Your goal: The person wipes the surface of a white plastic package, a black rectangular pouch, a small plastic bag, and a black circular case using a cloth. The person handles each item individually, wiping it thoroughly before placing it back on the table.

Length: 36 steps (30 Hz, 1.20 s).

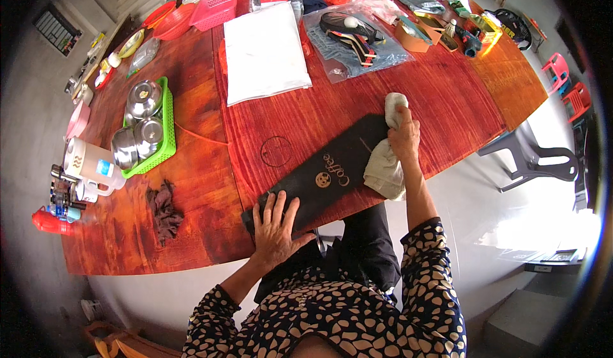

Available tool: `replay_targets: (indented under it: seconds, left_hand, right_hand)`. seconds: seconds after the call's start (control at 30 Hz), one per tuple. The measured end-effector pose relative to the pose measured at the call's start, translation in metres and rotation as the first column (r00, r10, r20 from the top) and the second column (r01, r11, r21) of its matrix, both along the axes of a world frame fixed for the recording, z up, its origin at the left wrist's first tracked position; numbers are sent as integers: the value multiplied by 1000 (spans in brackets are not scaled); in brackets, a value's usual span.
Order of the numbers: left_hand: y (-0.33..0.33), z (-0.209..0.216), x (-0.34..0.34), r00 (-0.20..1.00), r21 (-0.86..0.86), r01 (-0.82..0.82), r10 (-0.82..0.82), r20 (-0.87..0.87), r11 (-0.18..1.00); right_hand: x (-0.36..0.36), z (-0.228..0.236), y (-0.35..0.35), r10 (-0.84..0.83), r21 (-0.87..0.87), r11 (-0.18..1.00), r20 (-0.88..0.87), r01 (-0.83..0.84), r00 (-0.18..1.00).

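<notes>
Right hand (404, 136) clutches crumpled white cloth (384, 166) on long, flat black mat (318, 160).
Left hand (276, 233) rests there, fingers apart; mat looks light, pliable, best held by edges.

Right fingers (403, 119) hold a pale cloth (385, 166) over a mat (313, 176).

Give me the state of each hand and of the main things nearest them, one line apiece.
Left hand: open, fingers spread over the black mat.
Right hand: closed around the pale cloth.
Black mat: laid out flat on the table.
Pale cloth: bunched, gripped.
Dark rag: crumpled, lying loose.
Green basket: holding metal bowls.
White packet: lying flat.
</notes>
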<state>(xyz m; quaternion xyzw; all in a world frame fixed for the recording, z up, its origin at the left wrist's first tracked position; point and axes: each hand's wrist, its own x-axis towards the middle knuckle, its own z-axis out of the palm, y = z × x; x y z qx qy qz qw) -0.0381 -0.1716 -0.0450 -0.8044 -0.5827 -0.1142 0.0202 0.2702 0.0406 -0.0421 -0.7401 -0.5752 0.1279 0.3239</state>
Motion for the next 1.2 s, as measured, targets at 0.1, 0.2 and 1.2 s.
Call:
replay_targets:
  seconds: [0.1, 0.2, 1.2]
  left_hand:
    - [-13, 1, 0, 999, 80, 30, -33, 34, 996]
    - [-14, 9, 3, 985, 138, 91, -110, 132, 986]
    - [37, 1, -11, 267, -535, -103, 541, 797, 839]
  right_hand:
    - [16, -9, -8, 68, 109, 992, -99, -57, 993]
    - [46, -42, -6, 166, 214, 974, -440, -77, 883]
    - [-136, 16, -71, 631, 149, 639, 460, -755, 625]
